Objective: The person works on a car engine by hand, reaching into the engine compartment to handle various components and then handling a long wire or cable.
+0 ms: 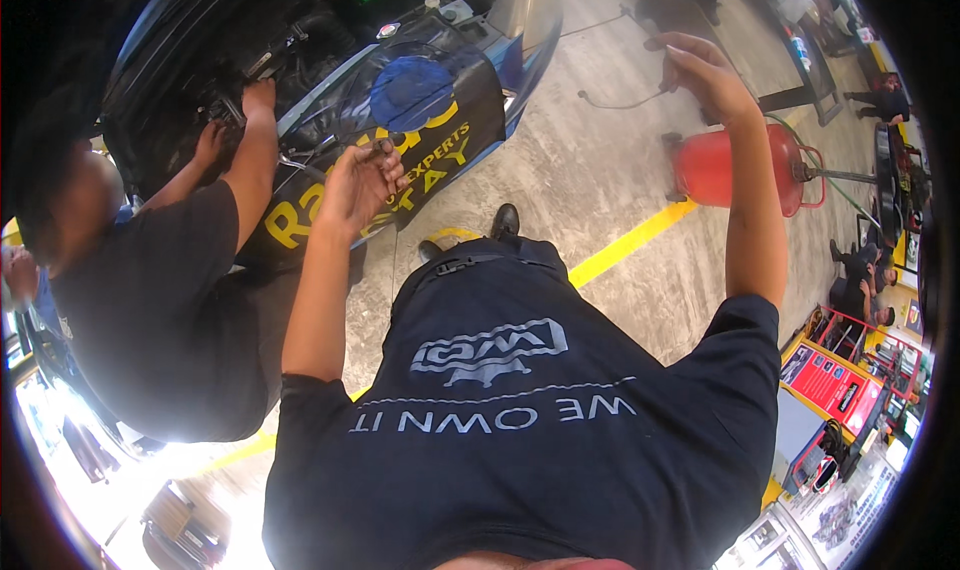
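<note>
Black cloth shirt (540, 470), left hand (363, 183) gripping dark piece (380, 147), right hand (708, 78) by curved wire (620, 106), grip unclear

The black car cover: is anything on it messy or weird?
Maybe one thing: what looks like a crumpled blue cloth lies on the black cover, over part of its yellow letters, as if just dropped there. I can't see any spill on the cover.

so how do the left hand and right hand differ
The left hand shows against the black cover; the right hand, against the floor. The left hand sits lower in view than the right hand. The left hand's fingers curl; the right hand's top finger reaches out. Both are bare.
</note>
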`<act>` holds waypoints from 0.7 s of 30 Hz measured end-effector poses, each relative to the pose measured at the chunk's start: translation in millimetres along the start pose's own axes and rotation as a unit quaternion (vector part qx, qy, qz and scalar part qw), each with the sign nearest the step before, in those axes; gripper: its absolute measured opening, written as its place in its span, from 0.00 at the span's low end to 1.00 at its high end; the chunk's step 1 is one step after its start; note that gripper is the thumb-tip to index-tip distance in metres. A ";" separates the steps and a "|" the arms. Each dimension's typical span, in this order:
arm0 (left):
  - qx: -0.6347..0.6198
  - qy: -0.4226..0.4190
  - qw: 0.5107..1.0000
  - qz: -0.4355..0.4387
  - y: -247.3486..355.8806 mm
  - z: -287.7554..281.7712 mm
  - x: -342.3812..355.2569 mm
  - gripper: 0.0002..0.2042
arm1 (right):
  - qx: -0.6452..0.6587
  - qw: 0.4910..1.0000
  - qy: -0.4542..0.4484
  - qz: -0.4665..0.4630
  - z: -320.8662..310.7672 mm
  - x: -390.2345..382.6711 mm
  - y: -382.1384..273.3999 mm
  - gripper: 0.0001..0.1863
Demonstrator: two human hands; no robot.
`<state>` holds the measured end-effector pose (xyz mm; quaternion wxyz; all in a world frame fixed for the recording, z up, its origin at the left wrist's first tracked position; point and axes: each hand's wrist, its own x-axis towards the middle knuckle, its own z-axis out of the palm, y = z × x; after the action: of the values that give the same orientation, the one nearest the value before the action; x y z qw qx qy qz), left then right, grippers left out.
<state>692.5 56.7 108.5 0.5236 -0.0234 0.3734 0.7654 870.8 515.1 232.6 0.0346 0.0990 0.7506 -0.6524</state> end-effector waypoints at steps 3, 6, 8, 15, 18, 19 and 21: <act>-0.019 0.002 0.999 0.031 4.1 -2.5 3.2 0.09 | 0.029 1.000 0.006 -0.006 10.6 1.0 -3.0 0.19; -0.068 0.001 0.996 0.048 9.6 -2.5 8.3 0.10 | 0.097 0.994 0.024 -0.034 24.2 3.3 0.3 0.19; -0.086 -0.013 0.995 0.054 15.5 -5.7 11.2 0.10 | 0.114 0.991 0.059 -0.039 35.3 9.7 3.8 0.20; -0.041 0.035 0.998 0.033 31.8 -23.2 22.4 0.10 | 0.353 0.934 0.021 -0.042 32.3 10.9 9.8 0.14; -0.012 0.081 0.996 0.020 17.7 -52.4 22.8 0.11 | 0.348 0.933 0.092 -0.004 55.7 -0.7 -20.0 0.16; 0.002 0.092 0.996 0.005 9.2 -60.6 20.6 0.11 | 0.349 0.933 0.092 -0.005 53.6 -2.8 -22.2 0.16; 0.018 0.102 0.995 -0.012 -7.3 -74.1 16.2 0.12 | 0.304 0.952 0.037 0.017 47.2 -8.9 -24.2 0.14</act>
<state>664.9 26.5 44.2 0.4926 -0.0963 0.4381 0.7458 871.2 464.5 250.9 -0.0135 0.1412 0.5159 -0.8448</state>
